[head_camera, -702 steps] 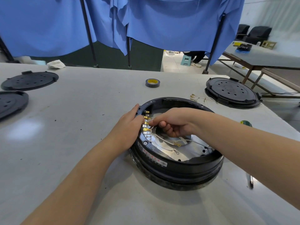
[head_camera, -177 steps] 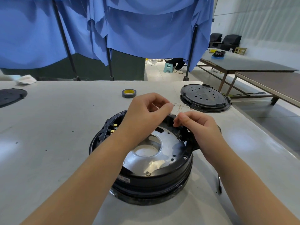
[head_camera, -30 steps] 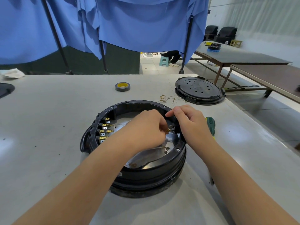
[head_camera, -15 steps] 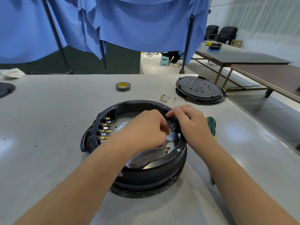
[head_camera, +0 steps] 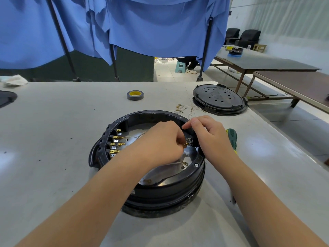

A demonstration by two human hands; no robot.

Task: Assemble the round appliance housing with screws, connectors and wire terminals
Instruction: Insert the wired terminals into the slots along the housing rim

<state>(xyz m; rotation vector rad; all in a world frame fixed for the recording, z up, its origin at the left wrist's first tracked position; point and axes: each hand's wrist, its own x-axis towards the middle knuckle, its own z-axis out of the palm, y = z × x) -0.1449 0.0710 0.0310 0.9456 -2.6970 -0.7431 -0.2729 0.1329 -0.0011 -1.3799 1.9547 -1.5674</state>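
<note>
Round housing (head_camera: 153, 191) mid-table, tape roll (head_camera: 135, 95) beyond it. Left hand (head_camera: 160, 141) pinches a brass wire terminal (head_camera: 186, 144) at housing's right inner wall; right hand (head_camera: 210, 136) grips that rim. Terminal-fitting step; next likely push it home.

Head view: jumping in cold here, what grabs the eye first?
The black round housing at table centre, both hands inside its right rim: the left hand pinches a brass wire terminal, the right hand grips the rim. Next, blue curtains behind the table.
</note>
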